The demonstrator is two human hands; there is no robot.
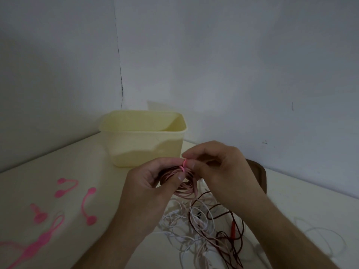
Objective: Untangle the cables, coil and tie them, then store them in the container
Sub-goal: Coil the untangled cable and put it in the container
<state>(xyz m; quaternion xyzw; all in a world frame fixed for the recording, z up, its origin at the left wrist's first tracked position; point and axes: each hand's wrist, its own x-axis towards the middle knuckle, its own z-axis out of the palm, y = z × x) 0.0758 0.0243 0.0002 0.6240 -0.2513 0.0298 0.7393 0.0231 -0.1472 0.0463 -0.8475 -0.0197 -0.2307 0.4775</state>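
Note:
My left hand (149, 181) grips a coil of pale pink flat cable (184, 186), thumb pressed across its loops. A bright pink tie (183, 165) is wrapped round the top of the coil. My right hand (219, 167) pinches that tie between thumb and fingers. Both hands hover just in front of the pale yellow container (143, 140), which stands open at the back of the table. Below the hands lies a tangle of white, pink and dark red cables (204, 226).
Several loose pink silicone ties (85, 205) lie on the cream table (58, 162) at the left. A brown object (257, 175) sits behind my right hand by the wall. White cable loops (320, 237) trail to the right. Walls close in behind the table.

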